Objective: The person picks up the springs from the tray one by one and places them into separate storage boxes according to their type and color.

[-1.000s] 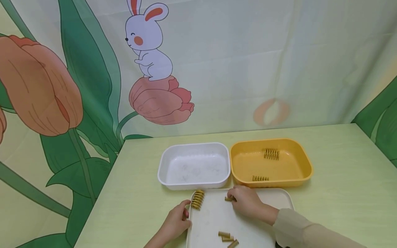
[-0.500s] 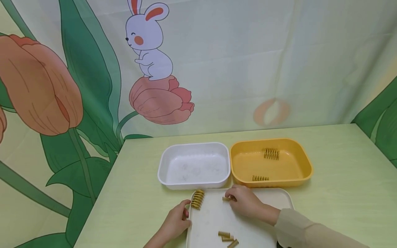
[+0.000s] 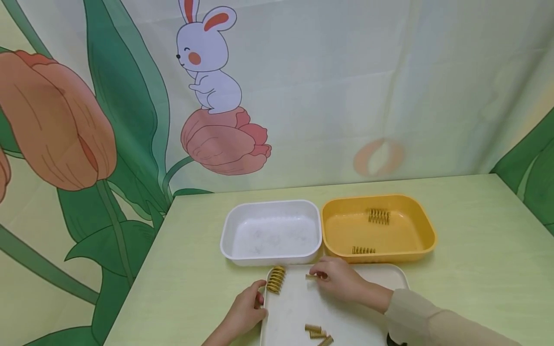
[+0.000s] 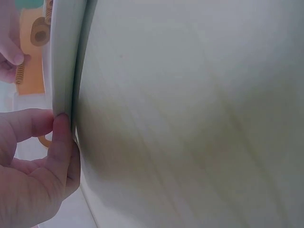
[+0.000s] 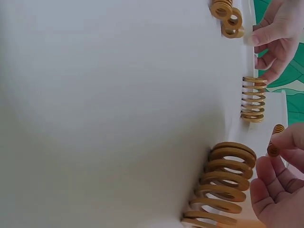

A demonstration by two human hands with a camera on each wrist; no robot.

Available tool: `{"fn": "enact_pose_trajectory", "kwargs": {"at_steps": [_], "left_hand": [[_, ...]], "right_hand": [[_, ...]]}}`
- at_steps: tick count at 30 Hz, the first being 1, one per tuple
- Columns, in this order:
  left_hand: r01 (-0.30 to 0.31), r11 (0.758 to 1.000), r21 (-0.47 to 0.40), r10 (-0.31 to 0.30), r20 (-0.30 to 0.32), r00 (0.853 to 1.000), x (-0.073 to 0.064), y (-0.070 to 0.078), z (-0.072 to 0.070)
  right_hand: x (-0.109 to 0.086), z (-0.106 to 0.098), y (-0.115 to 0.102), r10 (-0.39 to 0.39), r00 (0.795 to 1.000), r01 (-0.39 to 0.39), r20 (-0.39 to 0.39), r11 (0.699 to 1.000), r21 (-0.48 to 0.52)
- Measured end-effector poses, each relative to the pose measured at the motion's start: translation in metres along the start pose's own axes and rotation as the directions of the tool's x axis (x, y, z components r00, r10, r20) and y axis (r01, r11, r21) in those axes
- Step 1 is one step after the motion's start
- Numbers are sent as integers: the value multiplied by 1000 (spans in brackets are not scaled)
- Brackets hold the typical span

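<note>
Seen from the head, at lower centre, the left hand (image 3: 245,310) pinches the left edge of a white tray (image 3: 287,310), near a thick spring (image 3: 275,280). To its right, the right hand (image 3: 339,281) pinches a small spring (image 3: 310,277), on or just above the tray, I can't tell; three loose springs (image 3: 313,327) lie near the bottom. Beyond sit a white bin (image 3: 272,233) and a yellow bin (image 3: 402,233) with two springs (image 3: 379,216). The left wrist view shows the tray edge clasped at lower left; the right wrist view, the small spring pinched at right.
</note>
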State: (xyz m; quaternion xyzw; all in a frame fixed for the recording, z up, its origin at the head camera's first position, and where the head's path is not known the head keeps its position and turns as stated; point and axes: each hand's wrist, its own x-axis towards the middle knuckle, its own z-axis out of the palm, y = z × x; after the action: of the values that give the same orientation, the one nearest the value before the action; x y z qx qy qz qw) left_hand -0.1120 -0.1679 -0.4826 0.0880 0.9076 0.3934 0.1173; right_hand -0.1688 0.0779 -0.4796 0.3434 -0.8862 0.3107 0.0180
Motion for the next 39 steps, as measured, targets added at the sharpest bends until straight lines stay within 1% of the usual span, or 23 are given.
{"fn": "enact_pose_trajectory", "kwargs": {"at_steps": [6,10,12,21,26,29,35,39], "left_hand": [[5,1000,-1,-5,0,1000,0,0,0],[4,1000,1,-4,0,1000,0,0,0],[4,1000,0,-4,0,1000,0,0,0],[-5,1000,-2,5,-4,1000,1,-2,1],[-1,1000,-5,1,-5,1000,1,-4,1],[-2,1000,-7,2,-7,1000,1,-4,1],[-9,1000,-13,9,-13,1000,0,-3,1],[-10,1000,-10,10,-12,1000,1,-3,1]], "right_hand": [[5,-7,-4,-23,1000,23,4,999,36],[10,-13,-6,-45,999,46,-22,998,51],[13,-17,-8,-51,998,52,-37,998,41],[23,-27,-11,-28,997,33,-73,998,62],[28,-27,-11,-41,995,46,-86,998,53],[33,-29,-11,-30,995,35,-95,998,56],[43,-28,-8,7,997,-2,-83,998,67],[46,-23,-3,13,997,-7,-79,997,75]]}}
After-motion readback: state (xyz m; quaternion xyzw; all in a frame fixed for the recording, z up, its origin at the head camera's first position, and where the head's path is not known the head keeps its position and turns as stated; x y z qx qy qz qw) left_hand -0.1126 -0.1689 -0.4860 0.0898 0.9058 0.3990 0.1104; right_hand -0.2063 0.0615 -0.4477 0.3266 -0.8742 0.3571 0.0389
